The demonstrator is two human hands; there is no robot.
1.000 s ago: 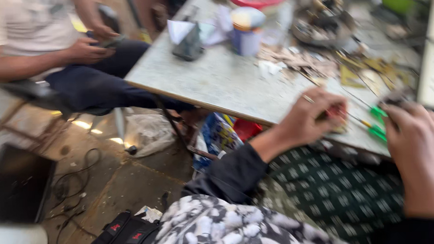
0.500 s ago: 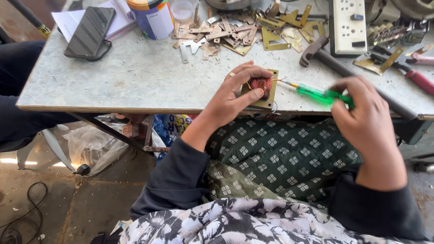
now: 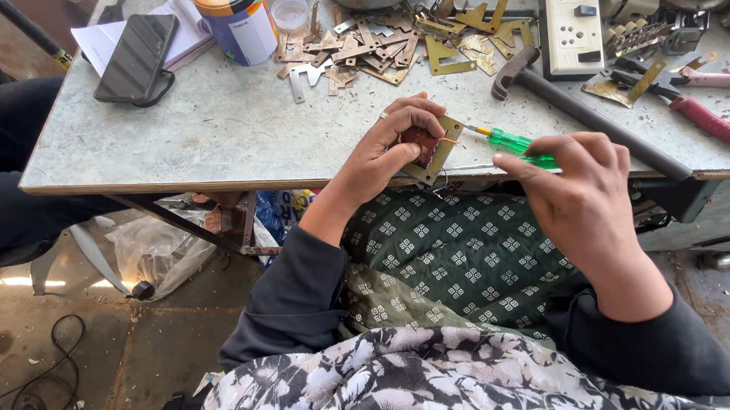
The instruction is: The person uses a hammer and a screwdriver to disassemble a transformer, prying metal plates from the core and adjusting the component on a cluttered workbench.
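Left hand [image 3: 391,151] grips a small coil [image 3: 422,142] on a brass plate [image 3: 437,150] at the desk [image 3: 217,129] edge. Right hand [image 3: 579,193] holds a green screwdriver [image 3: 512,143], its long axis pointing left toward the coil, tip just beside it.

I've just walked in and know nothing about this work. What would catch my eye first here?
Probably the two hands at the near table edge: the left hand pinches a small brass bracket with a reddish coil, while the right hand points a green-handled screwdriver at it. Behind them lies a scatter of brass plates, with a hammer to the right.
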